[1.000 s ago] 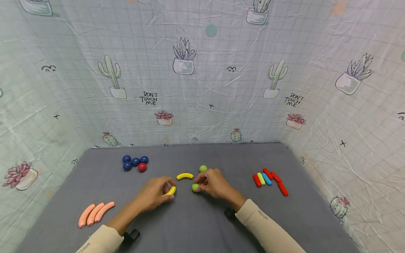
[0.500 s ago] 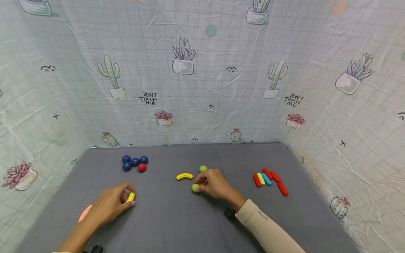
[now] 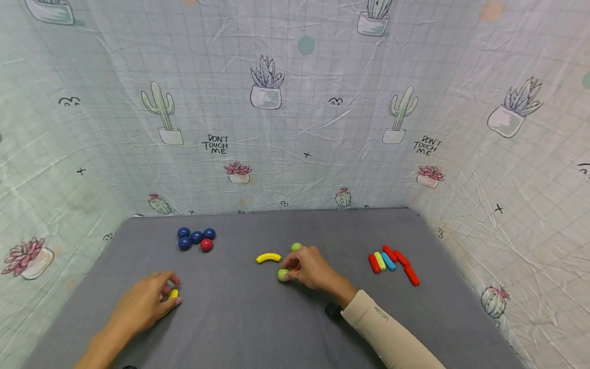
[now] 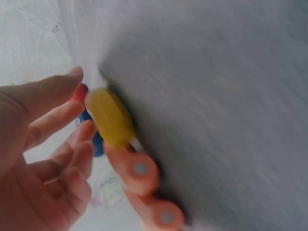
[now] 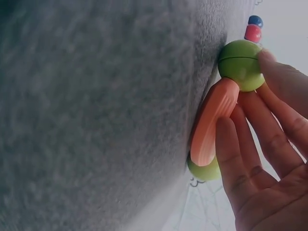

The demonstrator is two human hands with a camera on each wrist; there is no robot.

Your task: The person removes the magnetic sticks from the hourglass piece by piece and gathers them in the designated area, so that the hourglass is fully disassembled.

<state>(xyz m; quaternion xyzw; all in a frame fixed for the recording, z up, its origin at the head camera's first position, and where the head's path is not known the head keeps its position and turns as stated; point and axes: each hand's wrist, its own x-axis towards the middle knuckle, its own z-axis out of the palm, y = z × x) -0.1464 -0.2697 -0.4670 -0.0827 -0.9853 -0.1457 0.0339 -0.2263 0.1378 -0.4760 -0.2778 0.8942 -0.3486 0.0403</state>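
My left hand [image 3: 143,301] is low over the table's left side, around a small yellow curved piece [image 4: 110,118]. In the left wrist view its thumb and fingertips are spread, and a gap shows between the thumb and the piece. Two salmon curved pieces [image 4: 134,168] lie against the yellow one; the hand hides them in the head view. My right hand [image 3: 310,267] pinches a green ball [image 5: 242,65] near the table's middle. A salmon curved piece [image 5: 214,122] runs from that ball to a second green ball [image 3: 296,247]. Another yellow curved piece [image 3: 268,258] lies left of them.
Several blue balls [image 3: 196,237] and one red ball [image 3: 206,245] sit at the back left. On the right lie several red sticks [image 3: 412,275], a light-yellow stick [image 3: 380,261] and a blue stick [image 3: 388,261]. A printed curtain [image 3: 295,128] stands around the grey table [image 3: 239,328].
My left hand has travelled from the middle to the left side of the table, bringing the yellow curved piece there. My right hand has stayed at the green ball.
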